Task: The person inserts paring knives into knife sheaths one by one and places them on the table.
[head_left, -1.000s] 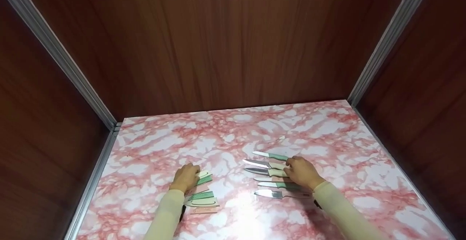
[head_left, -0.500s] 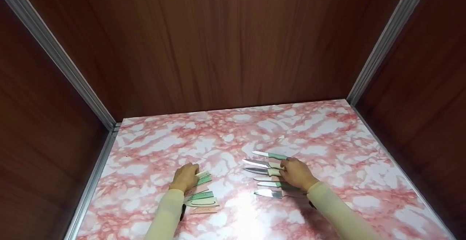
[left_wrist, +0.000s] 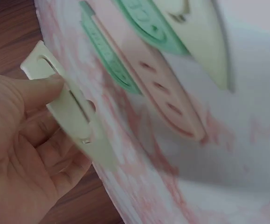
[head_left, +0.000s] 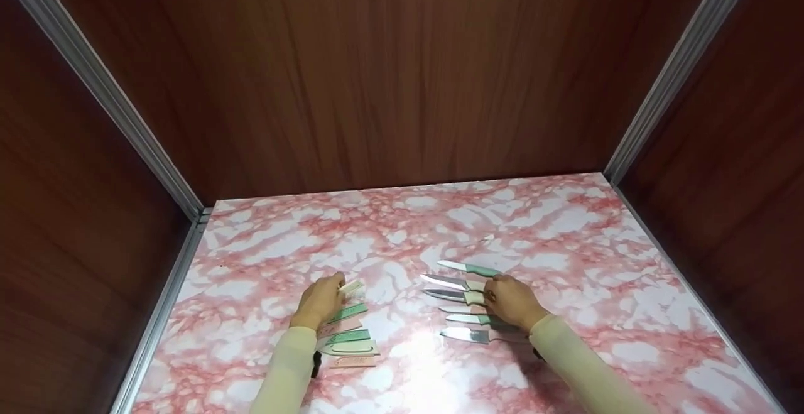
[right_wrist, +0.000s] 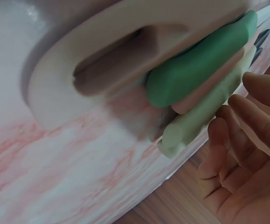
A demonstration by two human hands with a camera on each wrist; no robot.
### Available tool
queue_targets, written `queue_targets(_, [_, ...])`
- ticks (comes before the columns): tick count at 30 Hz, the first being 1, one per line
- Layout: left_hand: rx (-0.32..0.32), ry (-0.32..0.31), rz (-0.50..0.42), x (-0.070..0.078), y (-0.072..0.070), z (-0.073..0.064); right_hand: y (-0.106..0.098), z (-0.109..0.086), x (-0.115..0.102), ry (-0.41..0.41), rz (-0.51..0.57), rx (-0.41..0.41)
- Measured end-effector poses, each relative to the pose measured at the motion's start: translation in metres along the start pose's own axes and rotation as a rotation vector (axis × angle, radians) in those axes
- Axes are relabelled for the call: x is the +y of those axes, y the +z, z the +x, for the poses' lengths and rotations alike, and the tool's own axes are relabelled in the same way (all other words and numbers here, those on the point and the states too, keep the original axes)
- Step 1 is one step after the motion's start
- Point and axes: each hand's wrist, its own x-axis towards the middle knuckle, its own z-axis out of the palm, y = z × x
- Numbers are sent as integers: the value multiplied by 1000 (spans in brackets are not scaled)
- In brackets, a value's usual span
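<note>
My left hand (head_left: 321, 301) pinches a cream knife sheath (left_wrist: 72, 109) between thumb and fingers, holding it tilted above the table. Beside it lie green, pink and cream sheaths (head_left: 358, 348) in a column. On the right, several knives lie in a row with blades pointing left. My right hand (head_left: 512, 301) is over the handles of the two cream knives (head_left: 474, 298). In the right wrist view its fingers (right_wrist: 251, 116) are loosely bent beside a cream handle (right_wrist: 209, 107); whether they touch it, I cannot tell. Nothing is plainly gripped there.
A green-handled knife (head_left: 480, 270) lies farthest back, and a wide-bladed knife (head_left: 465, 335) with a pale handle nearest the front. Brown wood-grain panels (head_left: 402, 75) enclose the pink marbled table (head_left: 402, 225) at the back and both sides.
My left hand has lifted the cream sheath away from the green one beside it, slightly toward the back. My right hand has shifted a little left over the knife handles.
</note>
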Motion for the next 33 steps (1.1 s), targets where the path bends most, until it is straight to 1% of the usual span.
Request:
queue_targets(6, [45, 33, -48, 11, 0, -3, 4, 0, 0, -25, 3, 20])
queue_targets(10, [55, 35, -73, 19, 0, -4, 5, 0, 0, -43, 6, 36])
queue_targets(13, [69, 56, -75, 22, 3, -6, 4, 1, 0, -56, 10, 36])
queue_targets(16, [71, 78, -71, 22, 6, -7, 2, 3, 0, -93, 11, 11])
queue_targets(20, [51, 82, -77, 21, 10, -10, 0, 5, 2, -134, 27, -48])
queue_targets(23, [54, 88, -72, 20, 11, -11, -1, 7, 3, -131, 35, -91])
queue_targets(27, [70, 96, -59, 20, 11, -11, -1, 10, 2, -103, 48, -116])
queue_targets(31, [69, 95, -63, 20, 10, -11, -2, 11, -1, -72, 65, -113])
queue_targets(33, [70, 97, -66, 21, 9, -11, -3, 12, -2, -71, 71, -96])
